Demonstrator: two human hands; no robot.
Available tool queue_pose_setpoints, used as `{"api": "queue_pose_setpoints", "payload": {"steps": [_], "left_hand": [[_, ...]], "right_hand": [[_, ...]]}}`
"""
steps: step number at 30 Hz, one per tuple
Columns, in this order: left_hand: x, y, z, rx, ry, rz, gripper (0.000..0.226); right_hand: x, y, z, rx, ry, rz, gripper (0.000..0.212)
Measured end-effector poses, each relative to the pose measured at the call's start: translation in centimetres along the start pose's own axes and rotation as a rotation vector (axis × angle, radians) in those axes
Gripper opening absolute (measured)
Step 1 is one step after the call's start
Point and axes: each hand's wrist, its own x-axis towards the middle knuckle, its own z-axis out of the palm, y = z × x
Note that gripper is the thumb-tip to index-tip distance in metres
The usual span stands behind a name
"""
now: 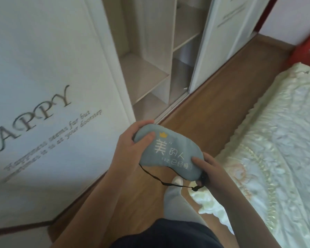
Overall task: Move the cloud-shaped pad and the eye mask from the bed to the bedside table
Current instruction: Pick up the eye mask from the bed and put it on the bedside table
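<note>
A blue-grey eye mask (170,151) with white characters and a small yellow crown is held in the air over the wooden floor, between the wardrobe and the bed. My left hand (132,138) grips its upper left end, thumb on the front. At the lower right end, my right hand (208,169) holds the mask with the thumb pressed on the fabric. The mask's black strap (161,181) hangs in a loop below. The cloud-shaped pad and the bedside table are out of view.
The bed (276,140) with a pale quilted cover fills the right side. A white sliding wardrobe door (43,86) with lettering stands at the left, open shelves (150,72) behind it. A wooden floor strip (213,97) runs between. Something red (308,51) sits at the far right.
</note>
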Motion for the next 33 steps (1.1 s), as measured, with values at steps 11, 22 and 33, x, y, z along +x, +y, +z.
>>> {"api": "queue_pose_setpoints", "payload": {"steps": [11,22,33], "left_hand": [[19.0,4.5,10.6,-0.09,-0.167,0.017,0.023],[33.7,5.2,19.6,-0.031,-0.425,0.004,0.028],[50.9,7.3,29.8,0.051,-0.802,-0.023,0.033]], "right_hand": [[9.3,-12.2,-9.0,0.131,0.213,-0.16,0.039],[16.7,-17.9,-15.7,0.184,0.448,-0.193,0.034],[26.3,-27.0,-22.4,0.224,0.829,-0.242,0.016]]}}
